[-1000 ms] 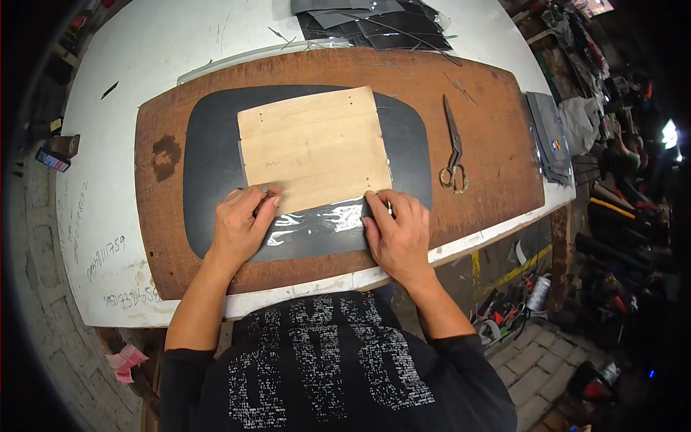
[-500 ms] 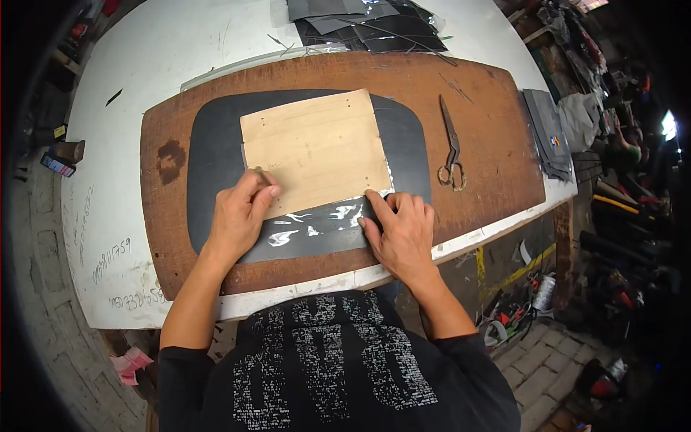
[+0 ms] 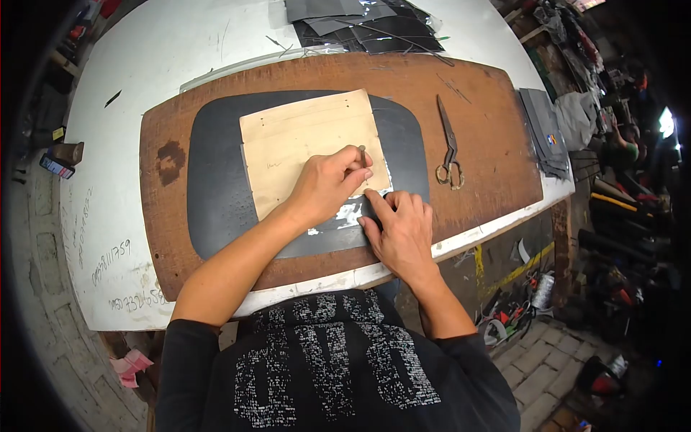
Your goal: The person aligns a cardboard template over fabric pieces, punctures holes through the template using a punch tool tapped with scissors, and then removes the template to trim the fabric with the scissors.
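Worktop (image 3: 158,68) at full width underlies everything, its near edge running just in front of the person's body. Board (image 3: 497,144) lies across it, long axis left to right, near edge close to the worktop's own. Dark panel (image 3: 216,165), round-cornered, sits on the board with the same long axis; a wide band of board shows to its right, a narrower one to its left, and a thin strip on the near side.

Card (image 3: 309,129) lies on the panel, long axis left to right, its right end angled slightly away from the person. Shiny film (image 3: 349,214) shows past its near and right edges.

The left hand (image 3: 327,183) reaches diagonally across the card's near side, wrist bent, its grip closed on a small tool. The right hand (image 3: 403,234) lies palm down at the near right corner, thumb and forefinger parted, forefinger tip on the card's edge; its grip pinches nothing.

Scissors (image 3: 452,147) rest on the board right of the panel, blades pointing away.

The tool (image 3: 363,153) stands near upright over that corner; whether its tip touches the card, I cannot tell.
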The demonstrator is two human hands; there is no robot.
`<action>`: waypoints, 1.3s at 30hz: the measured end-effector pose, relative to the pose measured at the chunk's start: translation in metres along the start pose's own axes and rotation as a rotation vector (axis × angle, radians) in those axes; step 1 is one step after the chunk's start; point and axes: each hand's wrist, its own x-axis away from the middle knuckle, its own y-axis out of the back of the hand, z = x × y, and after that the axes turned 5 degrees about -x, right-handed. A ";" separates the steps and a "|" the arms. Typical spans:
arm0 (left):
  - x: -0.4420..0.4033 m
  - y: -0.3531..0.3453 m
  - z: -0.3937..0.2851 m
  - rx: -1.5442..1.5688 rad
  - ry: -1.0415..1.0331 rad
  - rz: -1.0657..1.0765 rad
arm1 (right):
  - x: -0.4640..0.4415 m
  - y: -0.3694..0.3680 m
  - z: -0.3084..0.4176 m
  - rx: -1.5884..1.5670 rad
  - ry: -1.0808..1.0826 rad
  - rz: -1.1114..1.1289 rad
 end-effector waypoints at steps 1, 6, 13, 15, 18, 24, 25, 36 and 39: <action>0.001 -0.002 0.003 -0.010 0.000 -0.002 | 0.000 0.001 0.000 -0.002 -0.001 0.005; 0.004 -0.006 0.010 -0.053 -0.065 -0.045 | -0.001 0.001 0.001 -0.013 -0.006 0.011; 0.003 -0.008 0.008 -0.094 -0.127 -0.074 | 0.000 -0.001 0.000 -0.021 -0.003 -0.004; 0.003 -0.008 0.008 -0.090 -0.139 -0.085 | 0.000 0.000 0.000 -0.021 -0.011 0.004; 0.003 -0.008 0.008 -0.108 -0.160 -0.089 | -0.001 0.000 0.000 -0.019 -0.014 0.009; 0.004 -0.010 0.013 -0.183 -0.251 -0.109 | -0.001 0.001 0.002 -0.017 -0.024 0.022; 0.004 -0.011 0.015 -0.186 -0.272 -0.114 | -0.001 0.003 0.002 -0.012 -0.028 0.029; 0.005 -0.014 0.020 -0.283 -0.338 -0.103 | -0.021 0.021 -0.098 0.211 -0.315 -0.263; 0.007 -0.013 0.020 -0.280 -0.340 -0.102 | -0.024 0.028 -0.104 0.162 -0.380 -0.161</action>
